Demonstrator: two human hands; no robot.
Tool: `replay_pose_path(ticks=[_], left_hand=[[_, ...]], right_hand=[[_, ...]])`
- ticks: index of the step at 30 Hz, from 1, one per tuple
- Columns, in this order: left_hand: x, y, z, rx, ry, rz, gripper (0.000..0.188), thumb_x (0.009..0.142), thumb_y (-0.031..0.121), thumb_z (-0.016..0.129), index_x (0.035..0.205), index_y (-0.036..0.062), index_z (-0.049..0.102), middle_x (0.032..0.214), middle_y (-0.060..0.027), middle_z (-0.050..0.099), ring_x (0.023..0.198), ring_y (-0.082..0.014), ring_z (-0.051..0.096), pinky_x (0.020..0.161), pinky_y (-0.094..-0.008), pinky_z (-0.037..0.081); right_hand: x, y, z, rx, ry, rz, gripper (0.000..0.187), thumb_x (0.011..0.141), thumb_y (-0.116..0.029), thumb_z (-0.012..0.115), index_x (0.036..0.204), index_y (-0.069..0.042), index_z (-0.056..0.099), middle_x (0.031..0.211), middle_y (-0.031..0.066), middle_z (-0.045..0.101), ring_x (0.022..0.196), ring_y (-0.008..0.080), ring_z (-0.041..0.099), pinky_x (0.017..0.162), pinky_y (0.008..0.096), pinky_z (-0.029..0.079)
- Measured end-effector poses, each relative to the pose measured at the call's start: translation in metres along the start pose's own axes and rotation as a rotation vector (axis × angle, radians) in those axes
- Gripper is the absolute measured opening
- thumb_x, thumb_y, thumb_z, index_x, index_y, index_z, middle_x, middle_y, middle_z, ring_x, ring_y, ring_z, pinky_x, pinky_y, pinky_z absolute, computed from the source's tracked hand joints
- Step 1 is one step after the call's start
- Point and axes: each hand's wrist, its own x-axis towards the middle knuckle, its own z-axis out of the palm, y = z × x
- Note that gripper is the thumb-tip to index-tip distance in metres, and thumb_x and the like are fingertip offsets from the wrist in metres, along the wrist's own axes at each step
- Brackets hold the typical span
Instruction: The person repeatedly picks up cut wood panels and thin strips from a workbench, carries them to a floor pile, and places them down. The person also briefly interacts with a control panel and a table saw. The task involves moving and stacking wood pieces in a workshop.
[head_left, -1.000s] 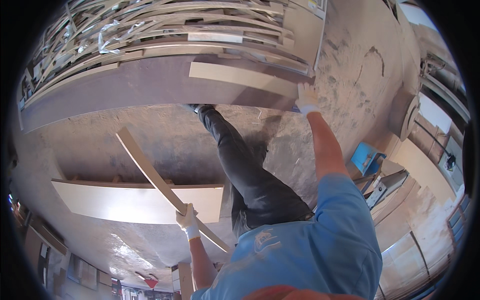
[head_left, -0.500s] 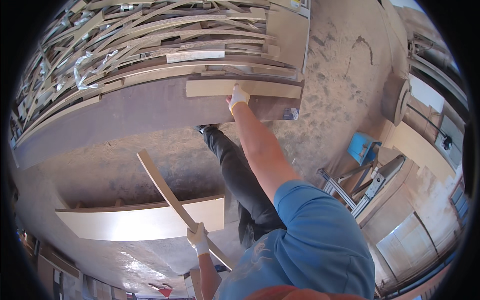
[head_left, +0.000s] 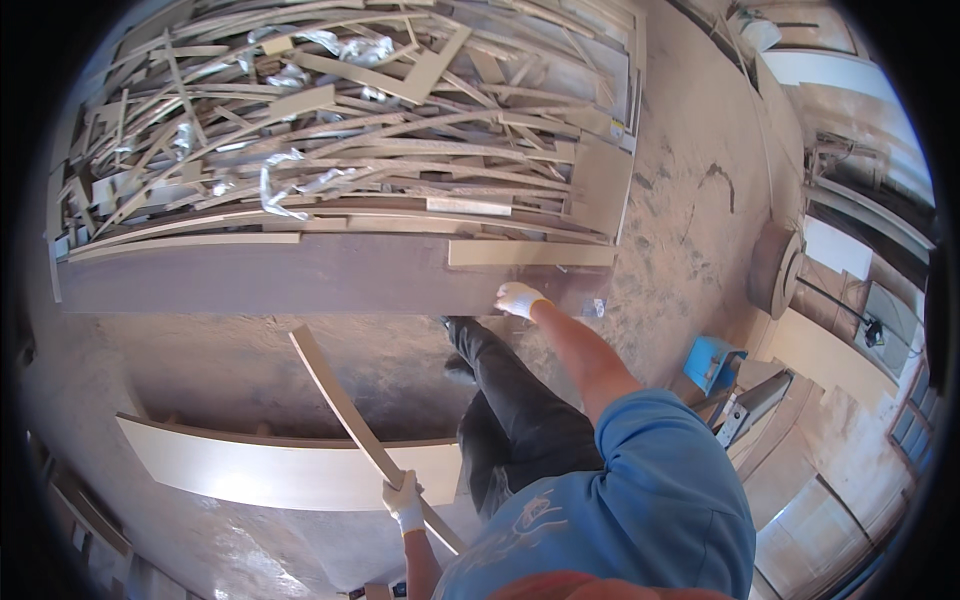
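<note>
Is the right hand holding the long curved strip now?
No: the left hand grips the strip, while the right hand is apart from it, over the dark panel.

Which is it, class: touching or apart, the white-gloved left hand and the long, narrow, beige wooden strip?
Touching. The head view shows the left hand closed around the strip, which extends out on both sides of the grip.

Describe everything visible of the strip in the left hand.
The strip is long, narrow, flat and pale tan, apparently wood or fibreboard, with a squarish far end. It looks bowed, though the lens may add to that. The gloved left hand grips it nearer its lower end. It slants from upper left to lower right, crossing in front of a pale panel; contact there is unclear.
</note>
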Motion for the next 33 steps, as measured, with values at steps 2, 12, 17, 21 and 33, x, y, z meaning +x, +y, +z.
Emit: replay_pose_path(ticks=[2,12,17,21,33], left_hand=[[-0.005,-0.01,-0.006,0.009,0.092,0.025,0.02,0.083,0.008,0.074,0.092,0.0023,0.056,0.069,-0.0054,0.058,0.051,-0.0148,0.058,0.049,-0.03,0.053],[0.019,-0.056,-0.081,0.032,0.247,-0.077,0.023,0.08,0.014,0.076,0.089,0.0015,0.059,0.066,-0.0055,0.059,0.054,-0.0144,0.059,0.051,-0.0302,0.052],[0.067,-0.072,-0.111,0.093,0.251,-0.075,0.024,0.08,0.014,0.077,0.091,0.0006,0.059,0.068,-0.0063,0.061,0.054,-0.0153,0.061,0.051,-0.0306,0.053],[0.081,-0.067,-0.125,0.104,0.234,-0.061,0.023,0.081,0.013,0.076,0.091,0.0005,0.059,0.07,-0.0069,0.061,0.055,-0.0158,0.061,0.052,-0.0306,0.053],[0.043,-0.058,-0.092,0.056,0.205,-0.022,0.024,0.081,0.013,0.076,0.092,0.0008,0.06,0.07,-0.0062,0.06,0.056,-0.0147,0.06,0.052,-0.0304,0.052]], right_hand=[[0.005,-0.026,0.005,-0.276,-0.014,-0.241,0.028,0.081,-0.027,0.068,0.098,-0.006,0.075,0.116,0.0194,0.07,0.098,0.0333,0.07,0.086,0.0456,0.054],[0.032,-0.075,-0.007,-0.551,0.935,0.067,0.033,0.093,-0.017,0.053,0.124,-0.013,0.063,0.124,0.015,0.065,0.114,0.0354,0.062,0.095,0.0483,0.05],[0.045,-0.05,-0.021,-0.839,0.884,-0.042,0.044,0.085,-0.02,0.064,0.126,-0.014,0.052,0.113,0.0103,0.058,0.106,0.0311,0.058,0.091,0.0469,0.047],[0.048,-0.052,-0.026,-0.743,0.74,-0.018,0.058,0.079,-0.025,0.073,0.131,-0.012,0.05,0.119,0.012,0.057,0.113,0.0342,0.057,0.097,0.0475,0.047],[0.032,-0.074,-0.135,-0.786,0.421,0.018,0.029,0.091,-0.017,0.054,0.114,-0.013,0.072,0.123,0.0163,0.068,0.113,0.0392,0.065,0.096,0.047,0.053]])
